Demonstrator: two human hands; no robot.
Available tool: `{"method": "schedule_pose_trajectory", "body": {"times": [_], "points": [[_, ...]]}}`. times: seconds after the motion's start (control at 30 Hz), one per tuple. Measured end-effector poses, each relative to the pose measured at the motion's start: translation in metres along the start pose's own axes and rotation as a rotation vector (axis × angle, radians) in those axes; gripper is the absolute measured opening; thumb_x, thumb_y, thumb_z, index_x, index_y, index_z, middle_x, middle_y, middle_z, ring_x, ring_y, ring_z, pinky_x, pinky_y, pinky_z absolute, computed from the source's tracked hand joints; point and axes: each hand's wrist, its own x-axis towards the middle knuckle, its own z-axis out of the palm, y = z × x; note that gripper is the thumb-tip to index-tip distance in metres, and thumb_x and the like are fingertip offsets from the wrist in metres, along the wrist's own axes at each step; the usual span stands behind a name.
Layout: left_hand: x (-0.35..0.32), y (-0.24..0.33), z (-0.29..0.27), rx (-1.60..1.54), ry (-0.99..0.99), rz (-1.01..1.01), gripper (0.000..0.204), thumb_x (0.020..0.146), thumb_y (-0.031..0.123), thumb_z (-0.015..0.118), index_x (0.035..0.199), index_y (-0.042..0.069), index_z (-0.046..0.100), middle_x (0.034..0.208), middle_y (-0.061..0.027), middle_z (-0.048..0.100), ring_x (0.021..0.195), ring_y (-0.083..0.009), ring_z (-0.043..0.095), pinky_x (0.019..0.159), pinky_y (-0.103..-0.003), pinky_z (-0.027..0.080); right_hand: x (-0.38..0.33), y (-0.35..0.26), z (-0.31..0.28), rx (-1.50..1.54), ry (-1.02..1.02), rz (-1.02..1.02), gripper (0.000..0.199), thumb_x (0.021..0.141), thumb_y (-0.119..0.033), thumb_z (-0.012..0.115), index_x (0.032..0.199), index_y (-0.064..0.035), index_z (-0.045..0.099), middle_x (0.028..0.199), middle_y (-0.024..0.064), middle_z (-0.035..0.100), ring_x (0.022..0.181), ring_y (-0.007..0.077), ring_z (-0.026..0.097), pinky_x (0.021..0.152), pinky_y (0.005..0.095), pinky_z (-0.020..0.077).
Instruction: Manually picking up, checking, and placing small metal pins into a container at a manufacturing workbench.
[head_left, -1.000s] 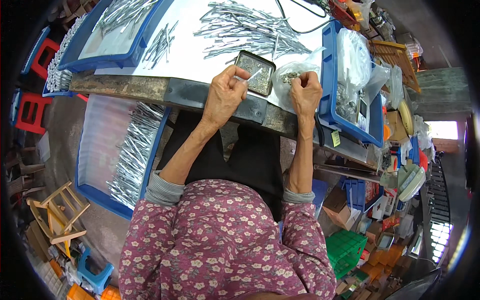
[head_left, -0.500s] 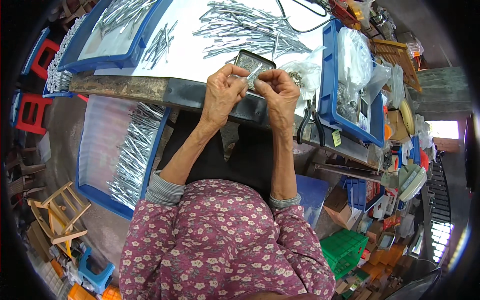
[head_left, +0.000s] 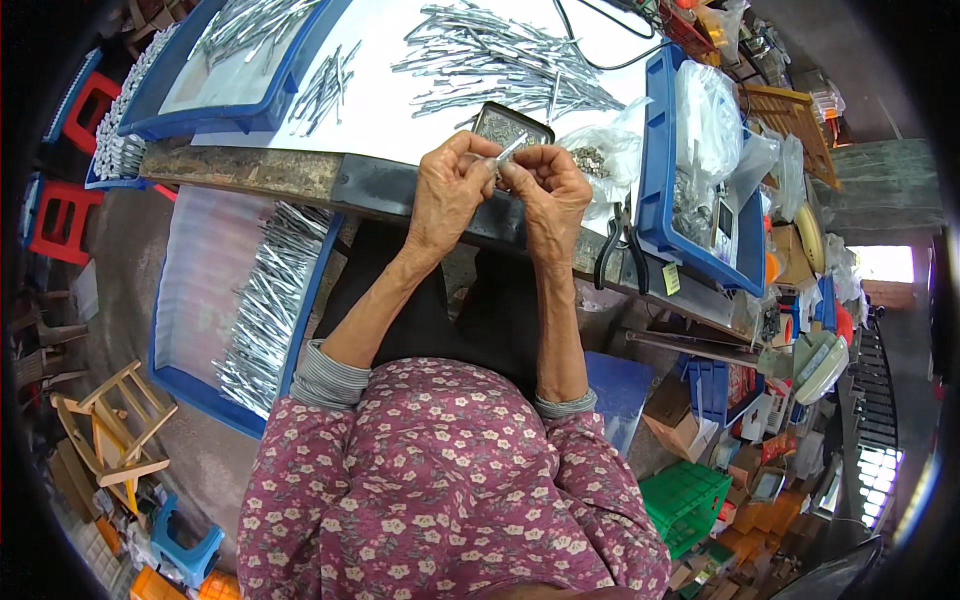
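Note:
Pinched in the fingers of my left hand (head_left: 448, 195) is a short, thin silvery metal rod (head_left: 513, 146), which slants up to the right. My right hand (head_left: 552, 200) is closed beside it, thumb and fingertips pressed together against its near part; whatever else they grip is too small to make out. Both hands are above the table's front edge. Just beyond them lies a dark-rimmed shallow tray (head_left: 532, 118) of tiny metal parts, partly hidden by my fingers. A large heap of similar metal rods (head_left: 500, 60) spreads over the white tabletop farther back.
A smaller rod pile (head_left: 325, 90) and a blue bin (head_left: 262, 115) are at left. Black-handled pliers (head_left: 625, 250) hang over the edge at right, near a blue crate (head_left: 655, 160) of plastic bags. Below left sits another blue bin (head_left: 185, 385) with rods.
My right hand has come slightly left, bringing its fingertips closer to those of my left hand and the rod. My left hand holds nearly the same place.

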Motion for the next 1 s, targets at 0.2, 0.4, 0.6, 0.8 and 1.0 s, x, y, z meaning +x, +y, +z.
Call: {"method": "schedule_pose_trajectory", "body": {"times": [0.2, 0.4, 0.6, 0.8, 1.0], "points": [[0.000, -0.002, 0.001, -0.003, 0.020, 0.004, 0.007, 0.082, 0.003, 0.050, 0.084, -0.001, 0.055, 0.055, 0.0034, 0.047, 0.048, -0.0007, 0.039, 0.043, -0.016, 0.030, -0.001, -0.001, 0.001, 0.003, 0.019, -0.028, 0.013, 0.074, 0.002, 0.062, 0.084, 0.0034, 0.054, 0.073, 0.0057, 0.059, 0.062, 0.0086, 0.058, 0.055, 0.0189, 0.0479], [0.001, -0.004, 0.001, 0.026, 0.001, 0.005, 0.007, 0.081, 0.003, 0.050, 0.084, -0.001, 0.055, 0.054, 0.0034, 0.047, 0.047, -0.0009, 0.039, 0.043, -0.017, 0.030, -0.001, 0.003, -0.002, -0.063, 0.017, -0.049, 0.012, 0.074, 0.002, 0.063, 0.083, 0.0022, 0.055, 0.073, 0.0051, 0.059, 0.064, 0.0083, 0.058, 0.056, 0.0190, 0.0473], [0.001, -0.008, 0.000, 0.014, 0.015, 0.002, 0.008, 0.081, 0.003, 0.050, 0.084, -0.001, 0.056, 0.053, 0.0035, 0.047, 0.047, -0.0008, 0.038, 0.043, -0.017, 0.029, -0.002, 0.002, -0.001, -0.119, 0.018, -0.076, 0.012, 0.074, 0.001, 0.063, 0.083, 0.0012, 0.055, 0.074, 0.0044, 0.059, 0.066, 0.0083, 0.058, 0.058, 0.0192, 0.0472], [0.000, -0.008, -0.003, -0.014, -0.006, -0.012, 0.008, 0.081, 0.002, 0.050, 0.085, -0.001, 0.056, 0.054, 0.0034, 0.047, 0.046, -0.0002, 0.036, 0.042, -0.016, 0.027, -0.003, 0.002, 0.000, -0.110, 0.014, -0.064, 0.013, 0.073, 0.002, 0.063, 0.083, 0.0012, 0.055, 0.074, 0.0044, 0.059, 0.065, 0.0087, 0.058, 0.058, 0.0196, 0.0477], [-0.001, -0.006, -0.005, -0.095, -0.097, -0.059, 0.012, 0.084, 0.007, 0.053, 0.094, 0.000, 0.054, 0.059, 0.0018, 0.049, 0.045, 0.0003, 0.032, 0.039, -0.014, 0.022, -0.002, 0.001, -0.004, -0.080, -0.001, -0.074, 0.014, 0.073, 0.002, 0.064, 0.082, 0.0006, 0.055, 0.074, 0.0043, 0.059, 0.065, 0.0088, 0.058, 0.058, 0.0199, 0.0480]]}}
